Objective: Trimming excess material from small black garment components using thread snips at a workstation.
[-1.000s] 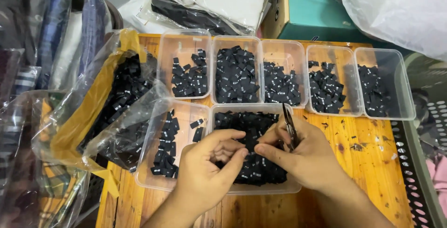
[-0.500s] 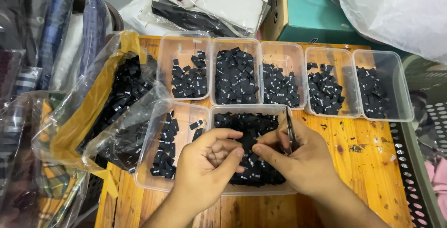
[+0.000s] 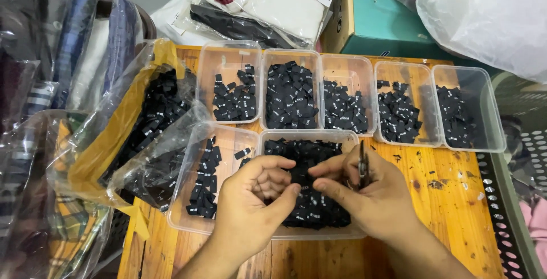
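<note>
My left hand [image 3: 253,208] and my right hand [image 3: 364,196] meet over a clear plastic tub [image 3: 310,234] heaped with small black fabric labels [image 3: 310,156]. The fingertips of both hands pinch a small black label [image 3: 296,179] between them. My right hand also grips a pair of dark metal snips [image 3: 362,165], blades pointing up past the knuckles. To the left stands a second tub [image 3: 191,199] with a thinner scatter of black labels.
Several more clear tubs [image 3: 493,119] of black labels line the back of the wooden table [image 3: 456,199]. A plastic bag [image 3: 142,125] full of labels lies at the left, beside bagged folded garments [image 3: 34,85]. A teal box [image 3: 393,25] and bagged clothes sit behind.
Both hands stay over the near tub; the fingers have shifted a little as they work a label between them. The snips remain in my right hand.
</note>
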